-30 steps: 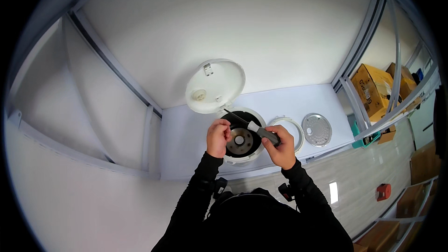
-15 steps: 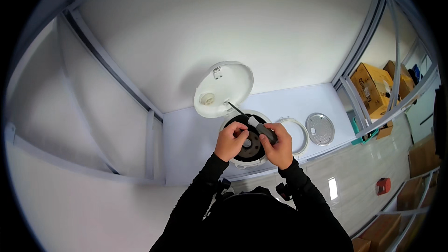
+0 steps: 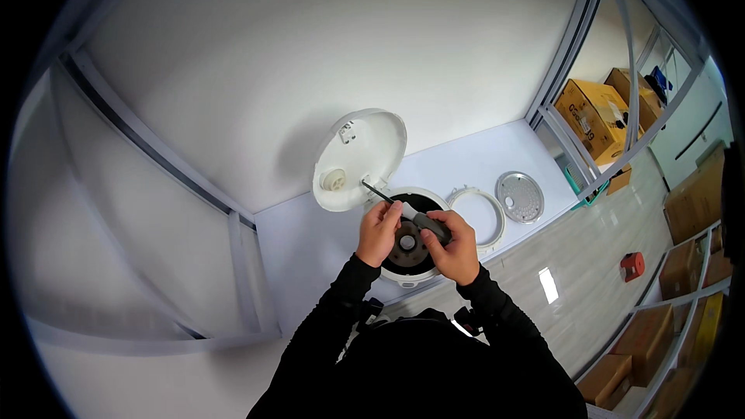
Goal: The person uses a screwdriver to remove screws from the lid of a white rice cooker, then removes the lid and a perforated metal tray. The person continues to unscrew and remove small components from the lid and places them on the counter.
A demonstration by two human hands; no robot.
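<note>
A white rice cooker (image 3: 407, 282) stands on the table with its lid (image 3: 371, 154) swung up at the back. Inside the body a dark round heating plate (image 3: 402, 256) shows, partly behind my hands. My right hand (image 3: 456, 252) is closed round the grey handle of a screwdriver (image 3: 429, 223). Its thin shaft points up and left, and the tip meets the lid's inner face near the hinge. My left hand (image 3: 378, 234) pinches the screwdriver where the shaft leaves the handle. Whether a screw sits under the tip is too small to tell.
Right of the cooker a white ring (image 3: 500, 221) and a round perforated metal plate (image 3: 520, 197) lie on the white table (image 3: 299, 256). Metal frame posts (image 3: 570, 39) border the table. Beyond them are cardboard boxes (image 3: 596, 120), a red object (image 3: 632, 266) on the floor, and shelves with boxes.
My left fingers have moved from beside the cooker's opening up onto the screwdriver's shaft. The tip stays at the lid near the hinge. The whole view has turned slightly.
</note>
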